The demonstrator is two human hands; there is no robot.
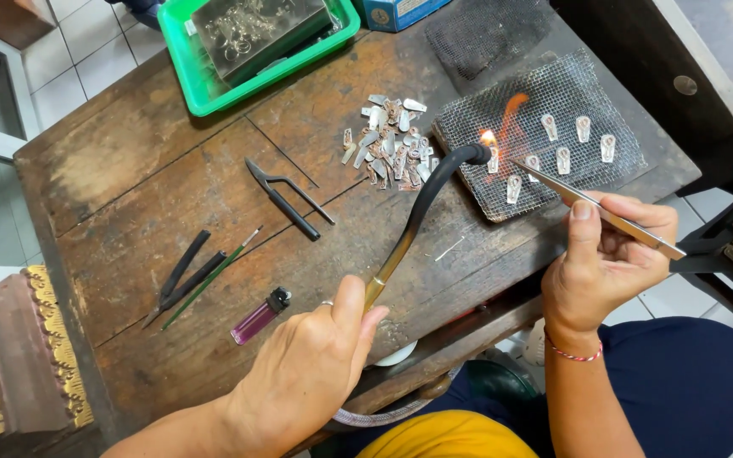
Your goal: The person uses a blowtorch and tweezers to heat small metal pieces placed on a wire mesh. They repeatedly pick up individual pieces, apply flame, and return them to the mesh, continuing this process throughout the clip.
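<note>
My left hand [311, 369] grips a curved torch [422, 212] with a black nozzle. Its orange flame [506, 119] plays over a wire mesh pad [553, 102] at the bench's right. Several small silver pieces [563, 159] lie in rows on the mesh. My right hand [604, 259] holds long metal tweezers [600, 210], whose tips reach the mesh near the flame and touch one piece [534, 163]. A heap of similar silver pieces [390, 140] lies just left of the mesh.
On the worn wooden bench [163, 170] lie black shears [286, 197], dark tweezers [181, 276], a thin green brush [212, 276] and a purple lighter [258, 316]. A green tray [205, 89] holding a metal block sits at the back. A second dark mesh [485, 30] lies behind.
</note>
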